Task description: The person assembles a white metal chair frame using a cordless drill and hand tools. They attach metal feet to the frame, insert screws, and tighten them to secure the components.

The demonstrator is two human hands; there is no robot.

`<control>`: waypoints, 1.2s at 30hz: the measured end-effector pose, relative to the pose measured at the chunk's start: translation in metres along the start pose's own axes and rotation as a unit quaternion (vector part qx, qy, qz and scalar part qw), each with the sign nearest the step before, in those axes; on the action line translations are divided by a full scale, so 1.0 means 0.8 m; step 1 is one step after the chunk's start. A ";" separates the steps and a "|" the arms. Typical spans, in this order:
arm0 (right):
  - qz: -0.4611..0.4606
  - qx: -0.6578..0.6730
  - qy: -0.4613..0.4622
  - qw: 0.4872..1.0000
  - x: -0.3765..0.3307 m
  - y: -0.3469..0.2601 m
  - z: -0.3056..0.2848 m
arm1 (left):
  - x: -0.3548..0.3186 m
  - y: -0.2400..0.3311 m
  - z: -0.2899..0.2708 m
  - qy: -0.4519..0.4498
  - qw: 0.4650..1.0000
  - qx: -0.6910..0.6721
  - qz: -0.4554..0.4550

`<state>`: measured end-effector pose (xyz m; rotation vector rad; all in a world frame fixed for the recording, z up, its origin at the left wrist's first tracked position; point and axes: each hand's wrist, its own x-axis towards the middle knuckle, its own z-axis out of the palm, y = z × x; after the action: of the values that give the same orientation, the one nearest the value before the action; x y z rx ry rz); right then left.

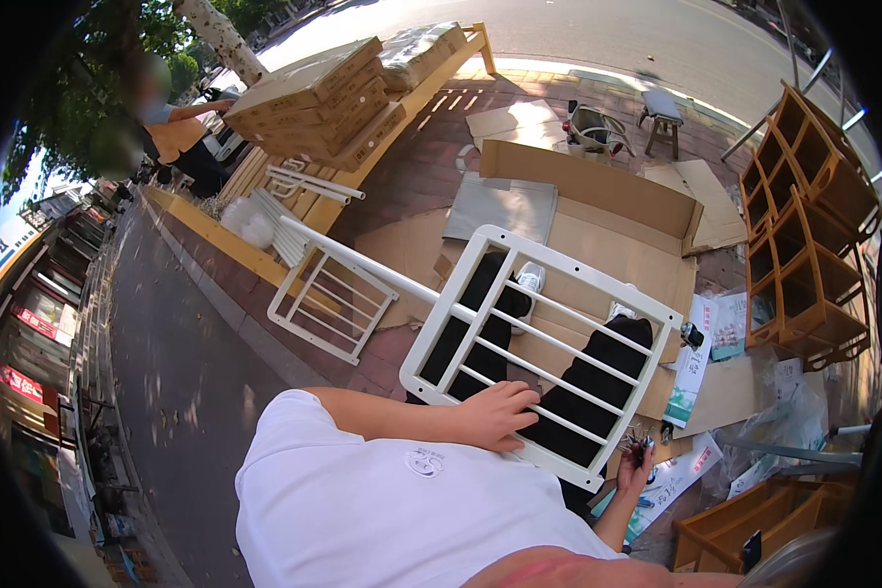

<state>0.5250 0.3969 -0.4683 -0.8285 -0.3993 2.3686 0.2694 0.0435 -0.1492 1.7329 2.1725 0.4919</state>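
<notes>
Nearest the camera, the person's left hand lies palm down on the white slatted frame, fingers curled over its near rail; the grip looks loose rather than clenched. The right hand is at the frame's near right corner, raised and closed around a small cluster of dark metal parts; what kind they are cannot be told.

The frame is tilted across the person's dark-trousered legs, whose white shoes show through the slats. Beneath lies flattened cardboard spread over the brick pavement.

By the cardboard's right edge lie printed paper sheets and clear plastic wrap. Wooden shelf units stand further right, with another at the lower right.

To the left, a second white railed frame rests on the pavement near the kerb. Beyond it a long wooden bench carries stacked flat cartons and wrapped bundles. A small stool stands at the far edge of the pavement. Another person is beside the far-left cartons.
</notes>
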 end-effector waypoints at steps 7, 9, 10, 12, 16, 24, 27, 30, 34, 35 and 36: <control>-0.042 -0.148 -0.090 0.984 -0.005 -0.050 0.068 | -0.027 -0.002 -0.013 -0.057 0.995 0.080 -0.010; -0.039 -0.182 -0.106 0.977 -0.018 -0.059 0.083 | -0.023 -0.002 -0.012 -0.078 0.996 0.048 -0.019; -0.020 -0.183 -0.111 0.977 -0.019 -0.060 0.089 | -0.022 -0.003 -0.011 -0.087 0.995 0.033 -0.023; -0.017 -0.182 -0.085 0.979 -0.028 -0.062 0.092 | -0.023 -0.007 -0.006 -0.052 0.998 0.025 0.005; -0.010 -0.175 -0.046 0.983 -0.038 -0.055 0.086 | -0.022 -0.030 0.001 0.012 0.998 0.009 0.063; -0.023 -0.299 -0.055 0.952 -0.037 -0.034 0.092 | 0.018 -0.048 -0.017 0.048 0.998 -0.007 0.051; -0.030 -0.298 -0.063 0.952 -0.040 -0.030 0.111 | 0.026 -0.052 -0.024 0.040 0.998 -0.019 0.038; -0.028 -0.345 -0.078 0.935 -0.056 -0.032 0.145 | 0.026 -0.062 -0.023 0.048 0.998 -0.017 0.044; -0.054 -0.415 -0.084 0.904 -0.066 -0.042 0.140 | 0.041 -0.061 -0.028 0.047 0.998 -0.020 0.045; -0.049 -0.444 -0.067 0.892 -0.077 -0.044 0.161 | 0.040 -0.056 -0.032 0.031 0.998 -0.021 0.045; -0.049 -0.458 -0.100 0.882 -0.080 -0.051 0.163 | 0.040 -0.054 -0.031 0.043 0.998 -0.008 0.046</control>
<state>0.4990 0.3780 -0.3210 -0.9039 -1.6826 2.1102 0.2136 0.0638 -0.1477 1.8418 2.1476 0.6147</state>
